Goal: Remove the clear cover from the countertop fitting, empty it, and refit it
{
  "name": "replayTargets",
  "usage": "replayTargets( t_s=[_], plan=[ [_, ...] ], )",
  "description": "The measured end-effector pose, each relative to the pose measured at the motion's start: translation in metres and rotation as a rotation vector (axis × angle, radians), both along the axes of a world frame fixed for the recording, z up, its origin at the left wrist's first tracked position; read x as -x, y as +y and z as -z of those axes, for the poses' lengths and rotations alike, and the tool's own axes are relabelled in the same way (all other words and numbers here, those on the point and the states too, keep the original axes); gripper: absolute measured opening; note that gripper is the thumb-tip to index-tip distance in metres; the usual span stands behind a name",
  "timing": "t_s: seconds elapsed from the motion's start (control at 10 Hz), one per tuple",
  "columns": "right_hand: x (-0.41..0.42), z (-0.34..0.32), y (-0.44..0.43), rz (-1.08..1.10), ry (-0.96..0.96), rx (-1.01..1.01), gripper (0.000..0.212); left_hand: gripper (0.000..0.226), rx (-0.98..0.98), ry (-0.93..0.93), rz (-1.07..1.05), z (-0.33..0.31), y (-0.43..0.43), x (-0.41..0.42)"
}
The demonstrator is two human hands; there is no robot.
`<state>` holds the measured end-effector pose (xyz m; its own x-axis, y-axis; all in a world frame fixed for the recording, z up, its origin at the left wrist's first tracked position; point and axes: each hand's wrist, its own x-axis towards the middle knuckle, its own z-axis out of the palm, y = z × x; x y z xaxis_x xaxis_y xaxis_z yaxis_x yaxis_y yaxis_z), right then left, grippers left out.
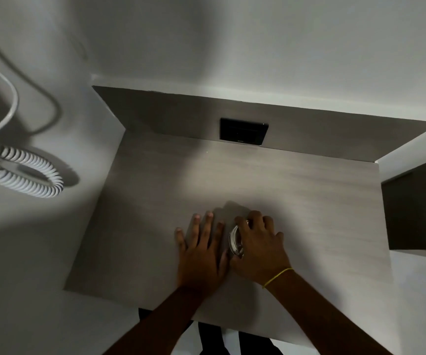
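Observation:
The clear round cover [235,242] sits on the pale wood-grain countertop [296,190], near its front edge. My right hand [258,242] lies over the cover with its fingers curled around the rim, hiding most of it and the fitting beneath. My left hand [201,244] rests flat on the countertop just left of the cover, fingers spread, thumb side touching the cover's edge. A yellow band circles my right wrist.
A black socket plate [243,131] is set in the upstand at the back of the counter. A white coiled cord [27,172] and a white cable hang on the wall at left. A dark recess [409,213] lies to the right.

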<state>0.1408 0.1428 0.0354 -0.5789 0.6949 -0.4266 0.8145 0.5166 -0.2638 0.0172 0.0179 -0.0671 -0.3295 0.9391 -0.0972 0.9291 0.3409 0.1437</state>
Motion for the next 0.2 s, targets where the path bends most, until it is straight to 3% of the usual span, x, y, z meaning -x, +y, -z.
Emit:
replayTargets(
  t_s=[0.2],
  plan=[
    [-0.0065, -0.0044, -0.0011, -0.003, 0.015, -0.098, 0.097, 0.078, -0.014, 0.001, 0.002, 0.0042, -0.0031, -0.0018]
  ],
)
